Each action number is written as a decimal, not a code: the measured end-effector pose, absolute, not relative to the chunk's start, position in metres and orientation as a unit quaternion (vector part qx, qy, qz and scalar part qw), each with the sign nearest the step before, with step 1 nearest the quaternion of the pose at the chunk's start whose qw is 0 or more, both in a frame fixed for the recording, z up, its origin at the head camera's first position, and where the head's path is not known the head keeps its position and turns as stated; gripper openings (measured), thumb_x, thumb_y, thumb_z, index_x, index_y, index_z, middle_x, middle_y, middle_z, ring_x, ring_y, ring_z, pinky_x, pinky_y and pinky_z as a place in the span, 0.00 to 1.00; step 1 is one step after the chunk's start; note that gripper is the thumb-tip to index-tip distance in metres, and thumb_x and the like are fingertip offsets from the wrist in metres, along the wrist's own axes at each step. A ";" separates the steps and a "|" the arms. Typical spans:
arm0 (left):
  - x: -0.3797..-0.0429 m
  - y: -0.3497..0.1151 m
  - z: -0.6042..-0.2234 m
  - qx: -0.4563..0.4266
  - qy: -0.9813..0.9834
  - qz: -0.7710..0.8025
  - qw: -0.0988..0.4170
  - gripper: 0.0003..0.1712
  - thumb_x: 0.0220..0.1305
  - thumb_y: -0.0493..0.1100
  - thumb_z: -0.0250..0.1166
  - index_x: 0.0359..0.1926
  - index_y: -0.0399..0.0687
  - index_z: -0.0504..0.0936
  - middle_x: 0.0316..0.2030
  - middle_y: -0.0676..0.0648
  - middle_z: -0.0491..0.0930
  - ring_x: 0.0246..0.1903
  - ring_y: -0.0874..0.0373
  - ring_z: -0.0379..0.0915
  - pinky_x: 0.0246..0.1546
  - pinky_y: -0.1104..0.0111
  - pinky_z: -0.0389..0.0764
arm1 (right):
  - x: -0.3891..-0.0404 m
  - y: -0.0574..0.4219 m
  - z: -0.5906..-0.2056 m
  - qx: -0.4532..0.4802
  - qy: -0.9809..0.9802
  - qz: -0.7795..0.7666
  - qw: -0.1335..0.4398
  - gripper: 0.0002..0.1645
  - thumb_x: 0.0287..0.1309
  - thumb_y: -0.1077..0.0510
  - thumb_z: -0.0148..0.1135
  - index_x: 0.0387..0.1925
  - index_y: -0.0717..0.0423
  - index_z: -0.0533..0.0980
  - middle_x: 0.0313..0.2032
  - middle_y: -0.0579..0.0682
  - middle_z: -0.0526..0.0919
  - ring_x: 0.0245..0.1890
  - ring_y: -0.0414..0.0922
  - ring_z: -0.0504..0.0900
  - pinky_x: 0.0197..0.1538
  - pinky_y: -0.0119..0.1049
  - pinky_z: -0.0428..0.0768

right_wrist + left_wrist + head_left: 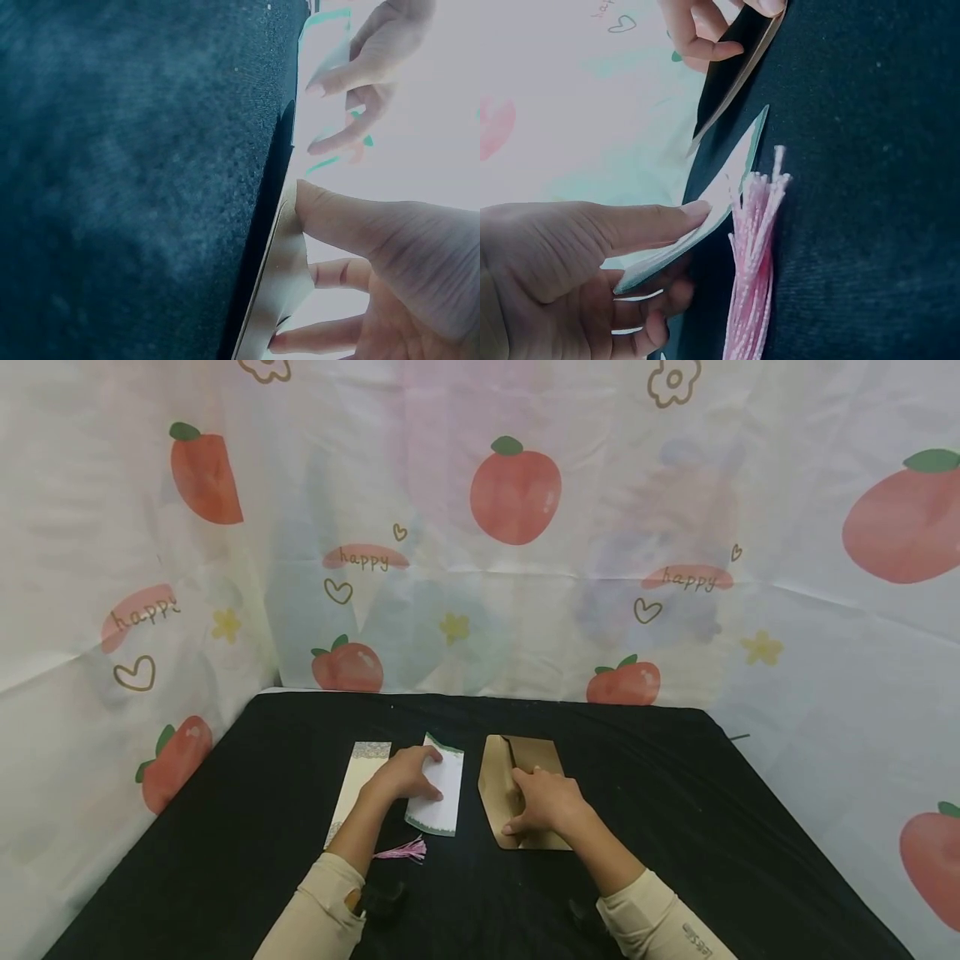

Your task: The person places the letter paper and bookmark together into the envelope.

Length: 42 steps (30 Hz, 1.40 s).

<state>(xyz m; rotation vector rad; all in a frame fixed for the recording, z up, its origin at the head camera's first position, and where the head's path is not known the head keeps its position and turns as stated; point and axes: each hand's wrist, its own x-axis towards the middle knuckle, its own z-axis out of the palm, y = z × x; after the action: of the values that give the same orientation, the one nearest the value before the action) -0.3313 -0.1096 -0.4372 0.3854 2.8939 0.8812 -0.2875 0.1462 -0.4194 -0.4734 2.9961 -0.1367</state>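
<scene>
My left hand [405,774] pinches a white card [444,806] with green borders, thumb on its near part and fingers toward the far part. In the left wrist view the card [731,176] is bowed and tilted up from the cloth. My right hand [547,802] grips a gold envelope [495,752] just to the right. Thumb and fingers are spread over the envelope, and its near edge stands a little off the cloth in the right wrist view. The envelope's right part is partly hidden by the hand.
A cream bookmark-like strip [365,768] with patterned ends lies left of the card, partly under the left forearm. A pink tassel [408,850] lies nearer to me. Black cloth [645,760] covers the table; a printed curtain [525,610] rises behind it.
</scene>
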 end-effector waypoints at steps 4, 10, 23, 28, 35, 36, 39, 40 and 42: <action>-0.333 -0.113 -0.436 0.134 0.946 0.290 0.050 0.32 0.49 0.37 0.83 0.57 0.42 0.83 0.59 0.36 0.78 0.58 0.40 0.74 0.55 0.48 0.77 | -0.288 0.146 -0.418 -0.159 0.985 -0.050 0.051 0.40 0.42 0.36 0.84 0.50 0.51 0.77 0.39 0.51 0.78 0.39 0.55 0.80 0.45 0.61 0.78; -0.335 -0.117 -0.433 0.150 0.936 0.315 0.055 0.31 0.49 0.35 0.83 0.56 0.42 0.84 0.57 0.36 0.78 0.56 0.42 0.75 0.56 0.51 0.77 | -0.288 0.145 -0.417 -0.159 0.985 -0.050 0.049 0.38 0.42 0.36 0.84 0.48 0.50 0.77 0.38 0.51 0.77 0.38 0.54 0.80 0.44 0.61 0.78; -0.334 -0.122 -0.422 0.149 0.921 0.354 0.063 0.27 0.50 0.34 0.82 0.53 0.41 0.87 0.56 0.37 0.80 0.53 0.45 0.77 0.54 0.54 0.78 | -0.290 0.142 -0.415 -0.156 0.985 -0.048 0.047 0.39 0.42 0.36 0.85 0.49 0.51 0.77 0.39 0.52 0.77 0.39 0.55 0.80 0.46 0.62 0.78; -0.336 -0.124 -0.424 0.144 0.921 0.355 0.064 0.26 0.50 0.35 0.82 0.52 0.41 0.87 0.55 0.39 0.81 0.53 0.46 0.77 0.55 0.53 0.78 | -0.290 0.142 -0.415 -0.159 0.985 -0.049 0.047 0.39 0.42 0.36 0.85 0.49 0.51 0.77 0.39 0.52 0.77 0.39 0.55 0.80 0.47 0.63 0.78; -0.330 -0.123 -0.431 0.144 0.923 0.350 0.071 0.25 0.50 0.35 0.82 0.51 0.42 0.88 0.56 0.38 0.81 0.56 0.44 0.76 0.55 0.53 0.78 | -0.287 0.143 -0.422 -0.152 0.986 -0.048 0.048 0.37 0.43 0.36 0.84 0.48 0.50 0.77 0.38 0.52 0.77 0.39 0.55 0.80 0.46 0.63 0.78; -0.330 -0.121 -0.431 0.145 0.923 0.350 0.072 0.25 0.49 0.34 0.82 0.51 0.42 0.88 0.56 0.38 0.80 0.56 0.44 0.76 0.55 0.53 0.78 | -0.286 0.144 -0.422 -0.153 0.986 -0.048 0.046 0.37 0.42 0.36 0.84 0.47 0.50 0.77 0.38 0.51 0.77 0.38 0.55 0.80 0.46 0.62 0.78; -0.329 -0.119 -0.431 0.142 0.925 0.345 0.072 0.25 0.48 0.34 0.83 0.50 0.42 0.88 0.56 0.38 0.80 0.56 0.43 0.76 0.55 0.52 0.77 | -0.284 0.145 -0.423 -0.157 0.985 -0.052 0.040 0.36 0.42 0.36 0.85 0.45 0.49 0.76 0.37 0.51 0.76 0.36 0.55 0.80 0.45 0.62 0.78; -0.329 -0.118 -0.432 0.141 0.926 0.343 0.071 0.25 0.48 0.34 0.83 0.50 0.43 0.88 0.56 0.38 0.80 0.56 0.44 0.76 0.55 0.52 0.77 | -0.284 0.145 -0.423 -0.159 0.985 -0.053 0.038 0.36 0.42 0.36 0.85 0.44 0.49 0.76 0.36 0.50 0.76 0.36 0.55 0.80 0.45 0.62 0.78; -0.329 -0.117 -0.431 0.142 0.926 0.344 0.069 0.25 0.48 0.34 0.83 0.50 0.43 0.88 0.56 0.38 0.80 0.55 0.44 0.76 0.55 0.52 0.78 | -0.283 0.146 -0.421 -0.158 0.985 -0.051 0.033 0.36 0.41 0.36 0.85 0.44 0.49 0.76 0.36 0.50 0.75 0.36 0.55 0.80 0.45 0.62 0.78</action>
<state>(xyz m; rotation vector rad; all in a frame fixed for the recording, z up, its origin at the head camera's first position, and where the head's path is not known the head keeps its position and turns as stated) -0.3293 -0.1170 -0.4310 0.4266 2.7870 1.0342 -0.2830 0.1463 -0.4211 -0.4875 3.0328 -0.1578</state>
